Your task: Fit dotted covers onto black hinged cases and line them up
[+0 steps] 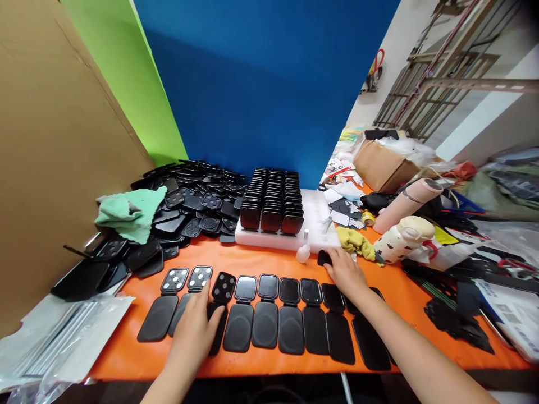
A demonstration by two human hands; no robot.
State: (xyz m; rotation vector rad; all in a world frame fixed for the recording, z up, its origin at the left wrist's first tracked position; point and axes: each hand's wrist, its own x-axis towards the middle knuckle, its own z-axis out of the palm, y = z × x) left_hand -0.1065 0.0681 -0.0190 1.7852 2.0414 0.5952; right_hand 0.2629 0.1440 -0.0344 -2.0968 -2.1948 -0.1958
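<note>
Left hand (194, 331) lies flat and unclenched on the row of open black cases (269, 314) near the front edge of the orange table (126, 353), fingertips toward a dotted lid (223, 287). Right hand (346, 273) reaches back-right, fingers touching a small black piece (323, 258) beside the white foam tray (320, 216); grip unclear. Cases are matte, rounded rectangles, long axes front to back.

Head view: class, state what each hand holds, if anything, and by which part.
Left hand lies flat on the row of open black cases, gripping nothing. Right hand touches a small black piece; a hold cannot be told.
</note>
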